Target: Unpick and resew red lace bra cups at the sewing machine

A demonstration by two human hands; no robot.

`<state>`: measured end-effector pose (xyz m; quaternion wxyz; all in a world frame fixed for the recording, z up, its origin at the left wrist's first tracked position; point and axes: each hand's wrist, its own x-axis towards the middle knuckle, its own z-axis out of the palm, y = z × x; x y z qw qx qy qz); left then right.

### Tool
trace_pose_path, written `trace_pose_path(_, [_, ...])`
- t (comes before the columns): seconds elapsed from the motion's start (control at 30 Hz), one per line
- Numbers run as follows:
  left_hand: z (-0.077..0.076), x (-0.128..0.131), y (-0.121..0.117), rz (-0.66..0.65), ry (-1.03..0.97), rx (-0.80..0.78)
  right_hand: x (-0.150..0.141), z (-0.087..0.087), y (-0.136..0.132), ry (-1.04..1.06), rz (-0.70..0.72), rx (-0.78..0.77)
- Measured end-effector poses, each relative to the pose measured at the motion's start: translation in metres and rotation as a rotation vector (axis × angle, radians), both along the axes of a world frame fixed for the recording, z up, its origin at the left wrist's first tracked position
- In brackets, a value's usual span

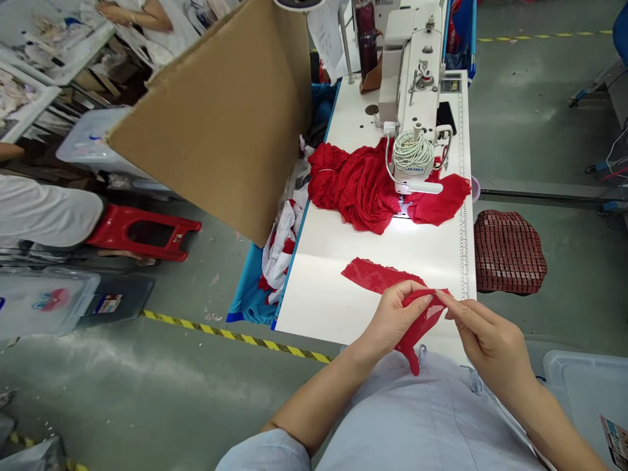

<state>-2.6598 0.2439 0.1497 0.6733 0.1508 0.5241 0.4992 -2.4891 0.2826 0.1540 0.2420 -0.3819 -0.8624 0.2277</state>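
Near the table's front edge, both hands hold a piece of red lace fabric [424, 322]. My left hand [400, 313] is closed on it, thumb on top, and part of the piece hangs down in front of my shirt. My right hand [483, 333] pinches its upper right corner between thumb and fingertips. A lace-edged stretch [375, 275] lies flat on the table to the left, running up to my left hand. Farther back stands a white sewing machine [417, 98], with a bunched heap of red fabric [360, 183] beside it and a red piece [441, 199] under its head.
The white worktable [324, 288] has a ruler strip along its right edge. A big cardboard sheet [230, 111] rises at its left, above a blue bin [250, 288] of white and red fabric. A stool with a woven cover [509, 252] stands right. Someone sits on a red stool [142, 229] at left.
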Motion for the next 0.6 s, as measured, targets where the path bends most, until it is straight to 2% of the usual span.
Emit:
trace_pose_path(0.17, [0.0033, 0.0015, 0.0017, -0.011, 0.062, 0.027, -0.0011, 0.0014, -0.0007, -0.08, 0.016, 0.114])
trace_pose_path(0.33, [0.0045, 0.0015, 0.0009, -0.029, 0.148, 0.057, -0.0031, 0.002, -0.0011, -0.061, -0.005, 0.09])
trace_pose_path(0.4, [0.0045, 0.0006, 0.0006, -0.035, 0.167, 0.066, -0.0047, 0.0021, -0.0017, 0.026, -0.006, -0.008])
trace_pose_path(0.53, [0.002, -0.0016, 0.0002, -0.039, 0.059, 0.054, -0.0069, 0.0019, -0.0024, 0.26, -0.072, -0.394])
trace_pose_path(0.6, [-0.0002, -0.0021, -0.0001, -0.037, 0.006, 0.041, -0.0068, 0.0017, -0.0018, 0.307, -0.133, -0.544])
